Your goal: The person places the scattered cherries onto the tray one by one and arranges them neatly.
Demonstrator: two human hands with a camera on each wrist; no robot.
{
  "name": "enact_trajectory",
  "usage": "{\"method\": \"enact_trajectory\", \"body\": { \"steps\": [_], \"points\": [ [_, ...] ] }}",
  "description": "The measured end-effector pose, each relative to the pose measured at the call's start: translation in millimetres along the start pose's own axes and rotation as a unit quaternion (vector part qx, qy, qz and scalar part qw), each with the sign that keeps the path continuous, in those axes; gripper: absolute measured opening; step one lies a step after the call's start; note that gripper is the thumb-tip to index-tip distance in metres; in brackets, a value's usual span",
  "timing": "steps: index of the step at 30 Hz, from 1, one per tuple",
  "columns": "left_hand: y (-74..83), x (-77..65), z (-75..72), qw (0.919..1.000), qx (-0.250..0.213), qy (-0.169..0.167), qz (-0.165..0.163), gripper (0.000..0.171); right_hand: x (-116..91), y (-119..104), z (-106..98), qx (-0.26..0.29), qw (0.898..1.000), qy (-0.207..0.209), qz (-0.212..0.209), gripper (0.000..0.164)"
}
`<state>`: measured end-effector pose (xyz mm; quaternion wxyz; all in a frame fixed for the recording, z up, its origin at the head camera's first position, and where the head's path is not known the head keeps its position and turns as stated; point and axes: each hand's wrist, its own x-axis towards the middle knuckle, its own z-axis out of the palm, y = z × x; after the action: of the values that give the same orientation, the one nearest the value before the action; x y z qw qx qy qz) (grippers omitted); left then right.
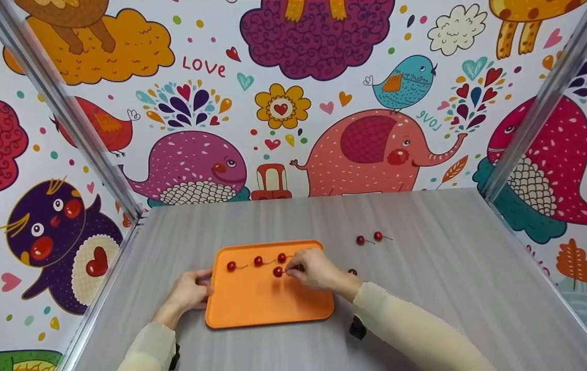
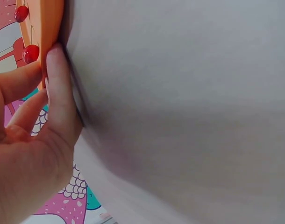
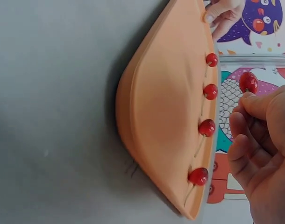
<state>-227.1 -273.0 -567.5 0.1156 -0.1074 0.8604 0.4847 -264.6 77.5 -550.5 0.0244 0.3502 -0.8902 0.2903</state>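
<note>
An orange tray (image 1: 267, 304) lies on the table, with a row of several red cherries (image 1: 258, 261) with stems along its far side. My right hand (image 1: 316, 270) pinches one more cherry (image 3: 248, 82) by its stem end, between thumb and fingertips. In the head view that cherry hangs over the tray, in front of the row, and the hand covers part of the row's right end. At the tray's left edge, my left hand (image 1: 187, 293) holds the rim between thumb and fingers, as the left wrist view (image 2: 56, 60) shows close up.
Two cherries (image 1: 360, 240) with stems lie on the grey table (image 1: 417, 232) right of the tray. Another cherry (image 1: 352, 272) is partly hidden behind my right wrist. Patterned walls and metal posts (image 1: 535, 103) border the table at the back and sides.
</note>
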Motion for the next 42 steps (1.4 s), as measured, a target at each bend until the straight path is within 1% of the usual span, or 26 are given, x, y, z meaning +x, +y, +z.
{"method": "enact_trajectory", "body": {
  "steps": [3, 6, 9, 17, 25, 33, 39, 42],
  "points": [
    [0.1, 0.0, 0.4, 1.0, -0.004, 0.001, 0.001, 0.064, 6.1, -3.8, 6.1, -0.008, 1.0, -0.01, 0.014, 0.014],
    [0.6, -0.3, 0.9, 1.0, -0.005, -0.001, 0.004, 0.064, 10.0, -7.8, 11.3, -0.008, 0.999, -0.02, 0.033, 0.015],
    [0.8, -0.2, 1.2, 1.0, -0.008, 0.0, 0.005, 0.064, 13.3, -11.7, 15.9, -0.006, 0.999, -0.028, 0.043, 0.015],
    [1.3, -1.3, 0.3, 0.9999, -0.009, -0.001, 0.008, 0.062, 24.7, -21.6, 28.7, -0.016, 0.998, -0.043, 0.043, 0.015],
    [0.6, -0.1, 0.8, 1.0, 0.002, -0.001, 0.006, 0.061, 36.3, -34.1, 43.6, -0.032, 0.997, -0.052, 0.053, 0.016],
    [-1.3, -1.3, 2.2, 0.9999, -0.006, -0.002, 0.009, 0.062, 44.0, -43.5, 53.1, -0.022, 0.996, -0.057, 0.058, 0.015],
    [-0.8, -2.2, 1.1, 1.0, -0.004, 0.0, 0.003, 0.062, 52.0, -46.7, 61.6, -0.026, 0.996, -0.067, 0.055, 0.015],
    [0.1, -1.7, 0.6, 1.0, -0.002, -0.002, 0.003, 0.063, 55.3, -47.6, 64.6, -0.034, 0.996, -0.065, 0.048, 0.014]
  ]
}}
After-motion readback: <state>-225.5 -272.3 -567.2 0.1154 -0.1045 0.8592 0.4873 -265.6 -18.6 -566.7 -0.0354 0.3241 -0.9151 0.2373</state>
